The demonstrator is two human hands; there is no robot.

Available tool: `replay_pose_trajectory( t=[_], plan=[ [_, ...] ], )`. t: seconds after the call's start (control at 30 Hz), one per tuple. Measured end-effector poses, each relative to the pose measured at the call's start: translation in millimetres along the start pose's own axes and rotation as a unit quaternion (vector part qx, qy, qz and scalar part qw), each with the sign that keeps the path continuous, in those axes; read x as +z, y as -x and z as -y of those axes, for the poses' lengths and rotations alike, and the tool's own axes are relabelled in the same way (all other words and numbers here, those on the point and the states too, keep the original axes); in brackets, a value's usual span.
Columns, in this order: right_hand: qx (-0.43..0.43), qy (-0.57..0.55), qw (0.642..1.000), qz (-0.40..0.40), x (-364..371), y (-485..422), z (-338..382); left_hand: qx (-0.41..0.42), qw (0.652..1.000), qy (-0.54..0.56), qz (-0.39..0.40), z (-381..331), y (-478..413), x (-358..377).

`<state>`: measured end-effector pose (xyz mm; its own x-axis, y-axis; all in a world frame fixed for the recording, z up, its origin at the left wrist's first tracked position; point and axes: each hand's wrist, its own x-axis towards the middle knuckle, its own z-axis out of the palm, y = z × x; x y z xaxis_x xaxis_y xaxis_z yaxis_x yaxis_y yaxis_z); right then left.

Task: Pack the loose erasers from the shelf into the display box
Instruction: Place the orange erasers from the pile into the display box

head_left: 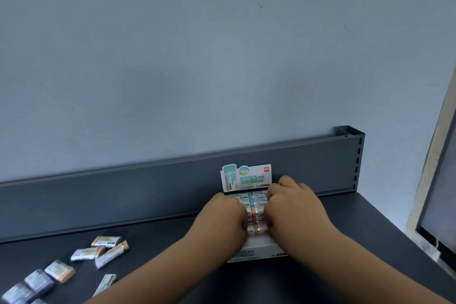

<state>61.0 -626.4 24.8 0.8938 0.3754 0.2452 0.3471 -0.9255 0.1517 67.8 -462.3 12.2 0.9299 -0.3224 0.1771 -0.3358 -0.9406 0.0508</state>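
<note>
The white display box (256, 252) stands on the dark shelf (172, 242) against its back rail, its printed header card (246, 177) upright. Rows of wrapped erasers (257, 217) fill the box. My left hand (222, 219) lies over the box's left side and my right hand (293, 207) over its right side, both with fingers curled down onto the packed erasers. Whether either hand holds an eraser is hidden by the knuckles. Several loose erasers (98, 252) in white, teal and tan wrappers lie scattered at the shelf's lower left.
The shelf's grey back rail (148, 192) runs behind the box, with a slotted upright post (357, 160) at its right end. A pale blue wall (197, 57) rises behind. The shelf's right edge drops off beside a door frame (434, 180).
</note>
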Motion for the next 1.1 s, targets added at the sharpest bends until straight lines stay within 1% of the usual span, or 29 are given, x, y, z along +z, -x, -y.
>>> replay_pose_trajectory(
  t=[0.07, 0.17, 0.23, 0.3, 0.47, 0.6, 0.67, 0.87, 1.1],
  plan=[
    [-0.009, -0.011, 1.000, 0.001, -2, 1, 1, -0.005, 1.000, 0.007, 0.021, 2, 1, 0],
    [-0.023, -0.015, 1.000, 0.008, -9, 4, 4, 0.011, 0.998, 0.003, 0.060, 1, 1, -10],
    [-0.024, -0.024, 0.999, 0.016, -15, 5, 5, 0.026, 0.998, -0.017, 0.063, -1, 3, -23],
    [-0.021, -0.042, 0.999, 0.006, -23, 8, 6, 0.023, 0.999, -0.028, 0.036, 0, 9, -38],
    [-0.004, -0.130, 0.989, -0.071, -44, 13, 21, -0.003, 0.997, -0.012, -0.072, 11, 31, -73],
    [0.015, -0.199, 0.973, -0.112, -52, 6, 46, -0.049, 0.988, 0.005, -0.144, 29, 51, -79],
    [0.025, -0.228, 0.966, -0.122, -54, 5, 60, -0.075, 0.983, 0.018, -0.167, 41, 62, -76],
    [0.022, -0.281, 0.951, -0.124, -48, 6, 107, -0.126, 0.976, 0.065, -0.162, 71, 101, -61],
    [0.025, -0.329, 0.937, -0.117, -34, 18, 148, -0.153, 0.969, 0.096, -0.169, 98, 136, -56]
  ],
)
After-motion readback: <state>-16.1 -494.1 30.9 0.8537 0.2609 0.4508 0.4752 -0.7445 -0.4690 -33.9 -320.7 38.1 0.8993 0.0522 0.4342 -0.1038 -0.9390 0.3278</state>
